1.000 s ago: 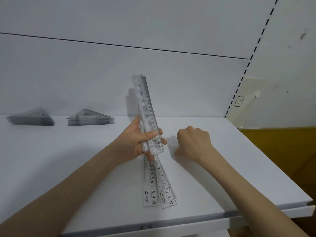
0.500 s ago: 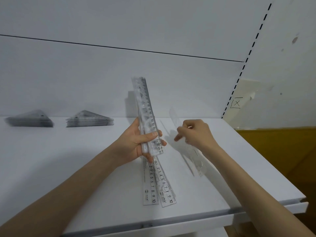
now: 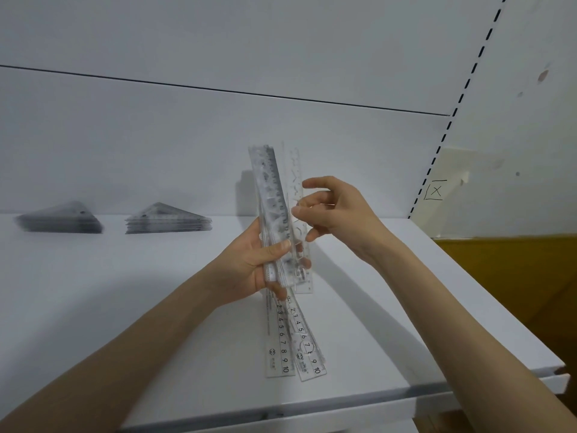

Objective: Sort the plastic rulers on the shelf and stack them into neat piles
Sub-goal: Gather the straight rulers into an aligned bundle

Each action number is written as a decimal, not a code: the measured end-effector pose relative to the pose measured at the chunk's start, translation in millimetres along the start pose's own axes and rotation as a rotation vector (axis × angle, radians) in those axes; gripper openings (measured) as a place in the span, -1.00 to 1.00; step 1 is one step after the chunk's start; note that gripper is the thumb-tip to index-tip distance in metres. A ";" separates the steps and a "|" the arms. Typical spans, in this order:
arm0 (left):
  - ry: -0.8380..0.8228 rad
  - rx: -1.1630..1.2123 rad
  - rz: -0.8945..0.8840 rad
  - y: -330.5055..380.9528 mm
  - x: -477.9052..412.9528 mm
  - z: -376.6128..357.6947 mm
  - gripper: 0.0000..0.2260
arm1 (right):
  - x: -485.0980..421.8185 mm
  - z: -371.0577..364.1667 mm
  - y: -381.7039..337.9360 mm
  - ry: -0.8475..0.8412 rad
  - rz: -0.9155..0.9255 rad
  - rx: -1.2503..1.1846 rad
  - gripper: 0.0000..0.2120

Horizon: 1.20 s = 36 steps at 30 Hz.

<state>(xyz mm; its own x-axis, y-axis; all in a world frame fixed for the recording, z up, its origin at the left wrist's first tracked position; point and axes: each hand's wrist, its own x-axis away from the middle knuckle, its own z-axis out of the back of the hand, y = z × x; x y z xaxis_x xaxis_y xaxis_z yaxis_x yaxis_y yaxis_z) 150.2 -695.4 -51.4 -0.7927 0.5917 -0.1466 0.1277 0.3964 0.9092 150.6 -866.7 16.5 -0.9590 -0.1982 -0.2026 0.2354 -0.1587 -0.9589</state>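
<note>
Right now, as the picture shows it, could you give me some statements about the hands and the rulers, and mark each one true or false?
1. The left hand grips a bundle of rulers upright. True.
2. The right hand holds nothing. False: it pinches a clear ruler beside the bundle.
3. Loose rulers lie flat on the shelf below the hands. True.
4. Three piles of triangles stand at the shelf's back. False: only two, the left pile and the right pile.
</note>
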 end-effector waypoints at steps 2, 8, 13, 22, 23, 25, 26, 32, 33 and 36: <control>-0.030 0.034 0.003 0.6 -0.4 2.3 -0.31 | -2.7 0.7 -2.1 -0.008 0.023 0.042 -0.61; -0.065 0.049 0.022 1.5 -0.2 2.2 -0.20 | -7.3 -3.0 -7.0 0.023 0.075 0.136 -0.69; -0.077 -0.002 0.060 0.1 1.1 2.0 -0.29 | -12.1 -10.2 -10.6 0.027 0.105 0.210 -0.71; 0.039 -0.126 0.080 0.7 -0.6 2.5 -0.37 | -13.0 -17.9 -7.9 0.012 0.155 0.347 -0.65; 0.051 -0.125 0.073 0.6 -1.3 2.8 -0.37 | -11.4 -18.7 -6.0 0.004 0.149 0.361 -0.64; 0.080 -0.124 0.053 1.2 -2.3 3.5 -0.38 | -9.0 -18.9 0.4 0.017 0.123 0.371 -0.63; 0.098 -0.124 0.045 1.8 -2.8 4.2 -0.39 | -7.5 -17.8 4.3 0.042 0.108 0.374 -0.66; 0.286 -0.052 -0.052 10.5 -6.2 12.3 -0.38 | 13.4 -8.2 36.7 -0.104 -0.138 0.808 -0.68; 0.310 -0.055 -0.069 11.3 -6.3 13.6 -0.39 | 19.9 -10.9 38.5 -0.191 -0.192 0.906 -0.61; 0.352 -0.061 -0.093 11.7 -6.5 15.5 -0.46 | 33.9 -24.8 35.9 -0.256 -0.253 1.078 -0.45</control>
<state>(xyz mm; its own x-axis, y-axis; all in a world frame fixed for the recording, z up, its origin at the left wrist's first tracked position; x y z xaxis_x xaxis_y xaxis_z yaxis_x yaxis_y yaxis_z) 166.1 -683.7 -45.9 -0.9572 0.2731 -0.0962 0.0182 0.3883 0.9214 122.6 -855.2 -29.7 -0.9669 -0.2144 0.1380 0.1715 -0.9474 -0.2703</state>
